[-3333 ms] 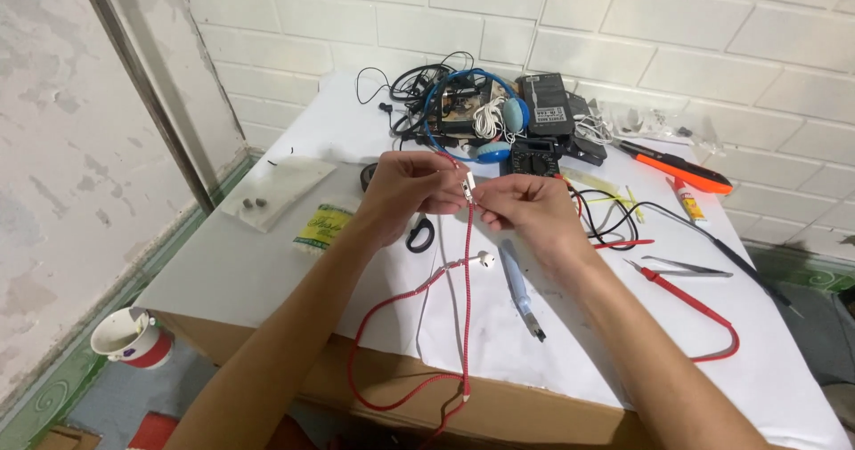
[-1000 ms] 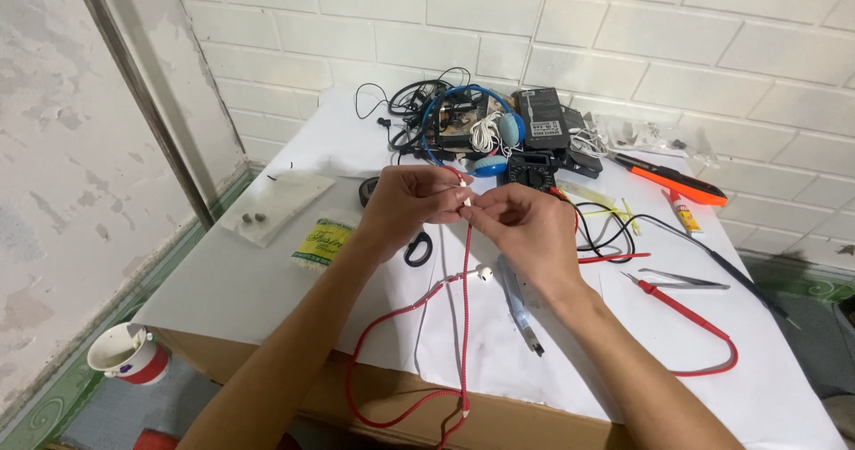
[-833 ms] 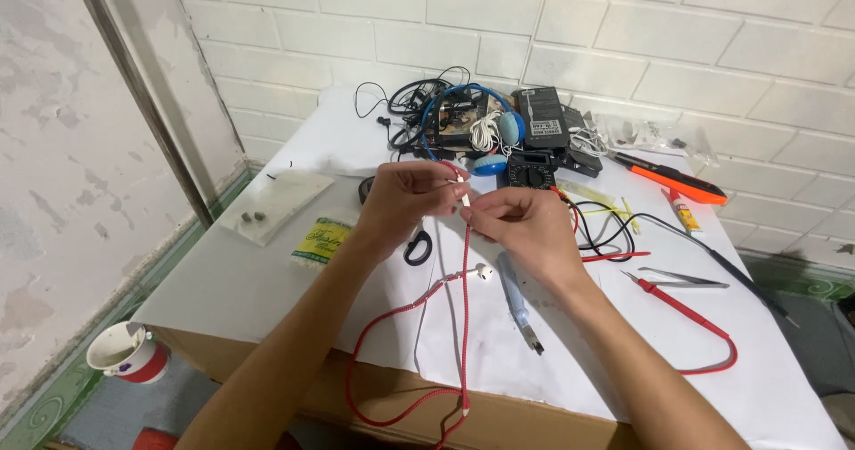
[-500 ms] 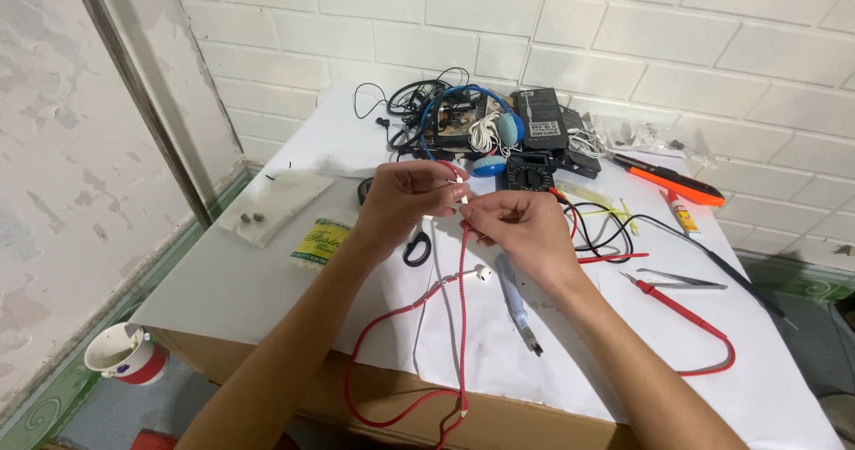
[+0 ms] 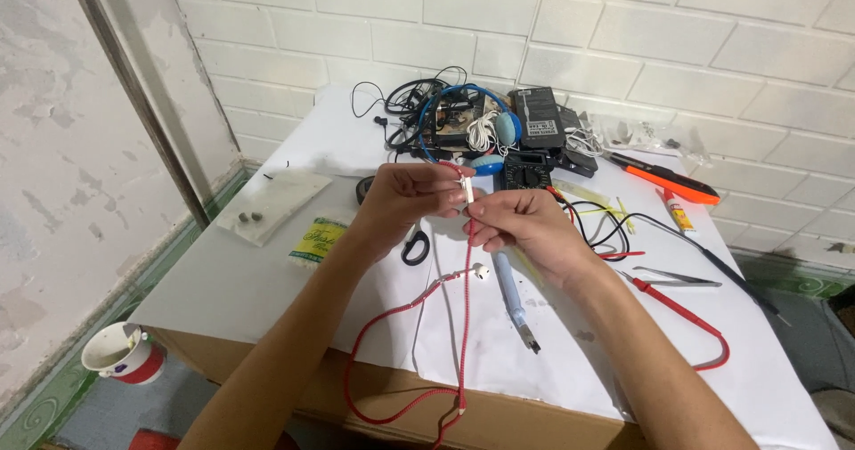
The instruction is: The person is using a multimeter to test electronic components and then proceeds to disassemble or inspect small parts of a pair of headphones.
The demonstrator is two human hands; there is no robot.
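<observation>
I pinched the red cable [image 5: 465,263] between both hands, left hand [image 5: 405,199] and right hand [image 5: 521,227] closed on its white piece. It hung just in front of the multimeter [image 5: 525,170], looping past the table [image 5: 267,290] edge.

scissors [image 5: 415,247] under left hand [image 5: 405,205], multimeter [image 5: 524,171] behind right hand [image 5: 525,227]

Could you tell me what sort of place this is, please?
Probably a makeshift electronics repair bench: a multimeter, tangled cables and tweezers lie on a paper-covered table by a brick wall.
</observation>
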